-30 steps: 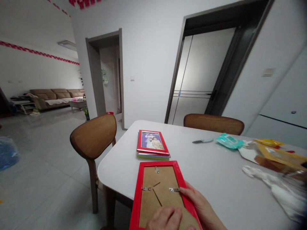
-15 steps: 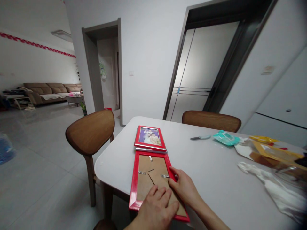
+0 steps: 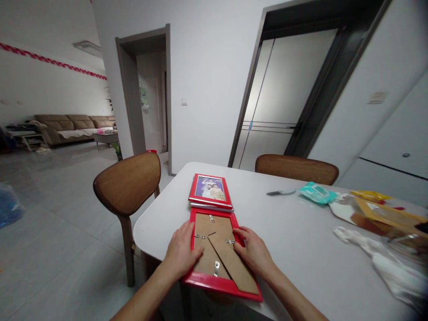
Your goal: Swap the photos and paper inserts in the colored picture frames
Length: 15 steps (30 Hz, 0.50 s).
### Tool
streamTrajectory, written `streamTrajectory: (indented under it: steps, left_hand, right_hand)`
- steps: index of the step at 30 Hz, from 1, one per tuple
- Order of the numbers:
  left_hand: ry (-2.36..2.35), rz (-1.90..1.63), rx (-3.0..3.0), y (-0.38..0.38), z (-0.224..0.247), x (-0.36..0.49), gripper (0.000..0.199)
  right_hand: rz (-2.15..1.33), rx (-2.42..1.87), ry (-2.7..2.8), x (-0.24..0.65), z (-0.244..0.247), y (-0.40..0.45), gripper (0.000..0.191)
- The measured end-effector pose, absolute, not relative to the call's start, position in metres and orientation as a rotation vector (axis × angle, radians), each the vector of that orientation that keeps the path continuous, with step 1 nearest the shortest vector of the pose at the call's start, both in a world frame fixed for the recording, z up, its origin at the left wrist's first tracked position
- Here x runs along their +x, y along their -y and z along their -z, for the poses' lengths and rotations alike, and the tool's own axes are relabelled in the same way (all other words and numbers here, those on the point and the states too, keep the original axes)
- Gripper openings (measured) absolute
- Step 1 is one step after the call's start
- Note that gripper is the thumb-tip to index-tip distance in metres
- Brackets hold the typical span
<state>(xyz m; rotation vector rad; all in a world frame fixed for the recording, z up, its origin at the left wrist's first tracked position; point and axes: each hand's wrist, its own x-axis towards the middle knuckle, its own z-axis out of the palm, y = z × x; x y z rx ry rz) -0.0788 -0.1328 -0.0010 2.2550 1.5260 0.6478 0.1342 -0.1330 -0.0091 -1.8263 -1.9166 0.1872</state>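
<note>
A red picture frame (image 3: 214, 281) lies face down at the table's near edge, its brown backing board, metal clips and slanted stand leg facing up. My left hand (image 3: 182, 249) grips its left side, thumb over the backing and fingers along the outer rim. On the opposite side, my right hand (image 3: 252, 249) holds the red rim, with the thumb near a clip. Just beyond lies a stack of frames; its top red frame (image 3: 210, 191) shows a photo of people on a purple background.
A knife (image 3: 281, 192) lies on the white table (image 3: 287, 258), beside a teal wipes packet (image 3: 317, 192). Farther right are yellow packaging (image 3: 391, 211) and a white cloth (image 3: 377, 254). Wooden chairs stand at the left (image 3: 129, 187) and far side (image 3: 296, 168).
My left hand has moved from the lower backing to the frame's left side, uncovering the lower clip and stand leg. My right hand stays on the right rim.
</note>
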Motion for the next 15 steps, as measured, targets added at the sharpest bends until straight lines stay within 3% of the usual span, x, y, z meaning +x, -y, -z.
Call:
streamTrajectory:
  steps: [15]
  left_hand:
    - [-1.610,-0.635,2.183,0.124,0.016,-0.085,0.057]
  right_hand:
    - [-0.083,-1.773,1.915,0.112,0.008,0.129,0.031]
